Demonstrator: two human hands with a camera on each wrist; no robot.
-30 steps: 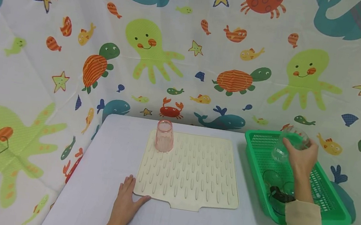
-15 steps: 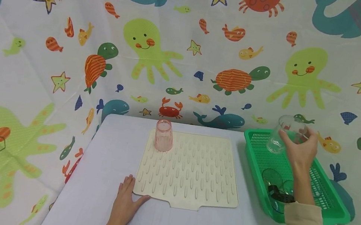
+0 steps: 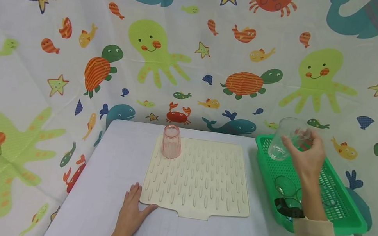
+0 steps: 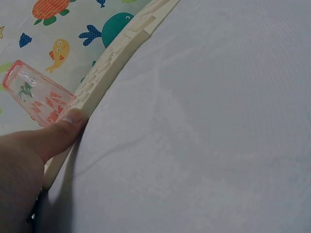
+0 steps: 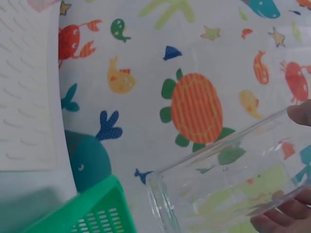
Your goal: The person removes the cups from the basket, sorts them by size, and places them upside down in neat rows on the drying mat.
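A clear drinking glass (image 3: 282, 139) is gripped by my right hand (image 3: 306, 152), thumb on one side and fingers on the other. It tilts above the far left part of the green plastic basket (image 3: 264, 170). In the right wrist view the glass (image 5: 218, 179) spans the lower right, its thick base toward the basket corner. My left hand (image 3: 131, 215) lies with fingers spread at the near left corner of the cream ridged drying mat (image 3: 199, 178), thumb (image 4: 65, 126) against its edge. A pink-tinted glass (image 3: 172, 142) stands at the mat's far left corner.
Several clear glass items (image 3: 285, 186) lie inside the basket, partly hidden by the right wrist. A white cloth covers the table (image 3: 114, 152). Behind it hangs a curtain (image 3: 186, 27) printed with sea animals.
My right hand has lifted the clear glass up out of the basket and moved it left, toward the basket's left rim. My left hand stays in place on the mat corner.
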